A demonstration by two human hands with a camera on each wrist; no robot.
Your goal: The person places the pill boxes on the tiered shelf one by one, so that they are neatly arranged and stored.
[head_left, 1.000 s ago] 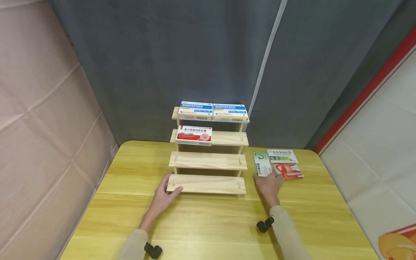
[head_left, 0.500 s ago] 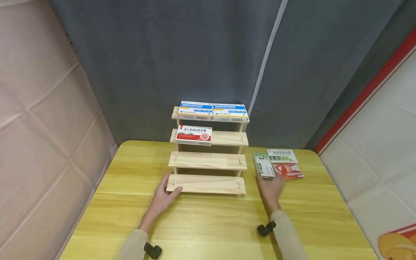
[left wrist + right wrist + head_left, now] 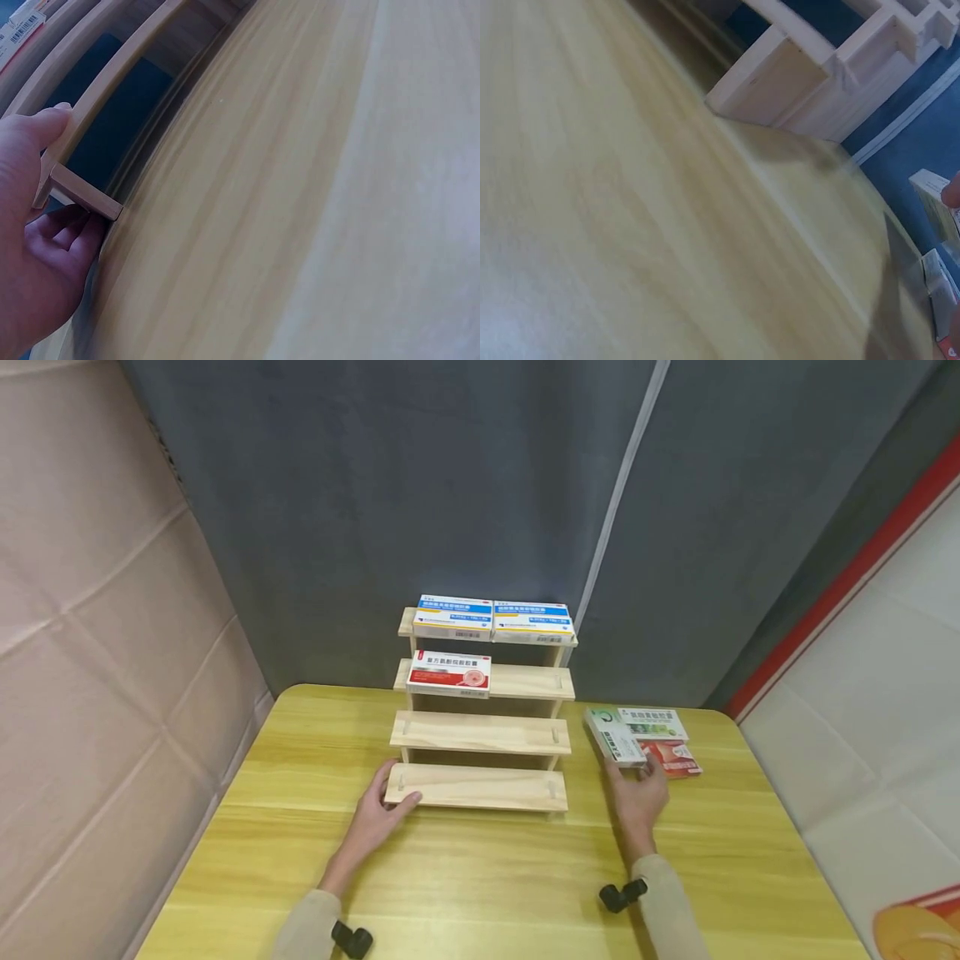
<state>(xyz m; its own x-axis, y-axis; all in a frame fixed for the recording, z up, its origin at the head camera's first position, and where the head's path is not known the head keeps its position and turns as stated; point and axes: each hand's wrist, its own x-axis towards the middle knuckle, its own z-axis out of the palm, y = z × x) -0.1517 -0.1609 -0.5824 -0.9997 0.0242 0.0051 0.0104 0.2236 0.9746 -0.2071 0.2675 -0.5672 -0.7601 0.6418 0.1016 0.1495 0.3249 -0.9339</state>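
Note:
A stepped wooden display rack (image 3: 480,787) stands mid-table in the head view. My left hand (image 3: 372,820) grips the left end of its lowest step. The left wrist view shows that thumb (image 3: 54,124) on the step's edge and the other fingers around the side support. My right hand (image 3: 639,797) pinches the near end of a green-and-white medicine box (image 3: 617,739), right of the rack. In the right wrist view this box (image 3: 932,196) is raised off the table, largely cut off by the frame edge.
Two blue-and-white medicine boxes (image 3: 453,617) lie on the top step, and a red-and-white box (image 3: 450,674) on the step below. Right of the rack lie a white-and-green box (image 3: 654,724) and a red box (image 3: 673,758). A grey curtain (image 3: 360,527) hangs behind the table.
My right hand has lifted the green-and-white medicine box and moved slightly right with it, tilting it over the neighbouring boxes. My left hand stays on the rack.

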